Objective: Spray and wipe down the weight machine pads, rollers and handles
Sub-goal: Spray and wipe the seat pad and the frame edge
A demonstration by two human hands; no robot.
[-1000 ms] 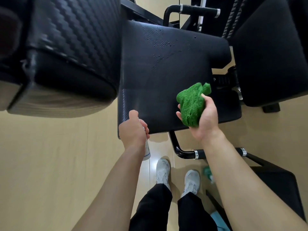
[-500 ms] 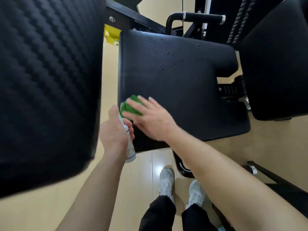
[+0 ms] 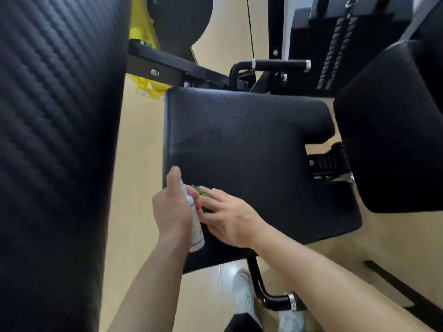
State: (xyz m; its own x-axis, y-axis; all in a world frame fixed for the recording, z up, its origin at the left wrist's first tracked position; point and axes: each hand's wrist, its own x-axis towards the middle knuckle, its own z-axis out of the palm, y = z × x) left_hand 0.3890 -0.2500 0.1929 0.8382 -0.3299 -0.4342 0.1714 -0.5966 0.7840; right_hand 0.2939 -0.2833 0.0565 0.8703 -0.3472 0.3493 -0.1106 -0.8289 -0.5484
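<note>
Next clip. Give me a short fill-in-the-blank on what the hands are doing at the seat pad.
1. The left hand grips a ____ spray bottle.
2. The right hand presses a ____ cloth flat onto the seat pad.
3. The black handle beyond the pad is touched by ____ of the two hands.

Missing words: white; green; neither
</note>
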